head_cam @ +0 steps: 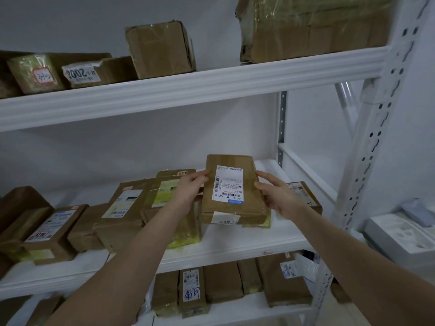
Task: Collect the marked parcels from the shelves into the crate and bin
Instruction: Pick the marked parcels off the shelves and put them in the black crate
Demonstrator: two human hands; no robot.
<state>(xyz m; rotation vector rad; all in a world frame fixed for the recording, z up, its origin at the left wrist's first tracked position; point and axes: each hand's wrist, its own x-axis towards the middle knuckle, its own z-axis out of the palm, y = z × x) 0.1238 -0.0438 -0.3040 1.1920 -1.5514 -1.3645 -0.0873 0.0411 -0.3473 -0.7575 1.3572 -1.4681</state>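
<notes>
A flat brown cardboard parcel [244, 208] with a white shipping label facing me is tilted up above the middle shelf [235, 245]. My left hand [190, 187] grips its left edge and my right hand [275, 191] grips its right edge. Its lower end rests near other brown parcels [122, 208] lying on the same shelf. No crate or bin is in view.
Brown taped parcels also fill the top shelf [188, 85] and the bottom shelf [221, 281]. A white perforated upright [376, 128] stands at the right. Beyond it a white foam tray [400, 234] sits low at the far right. A pale wall is behind the shelves.
</notes>
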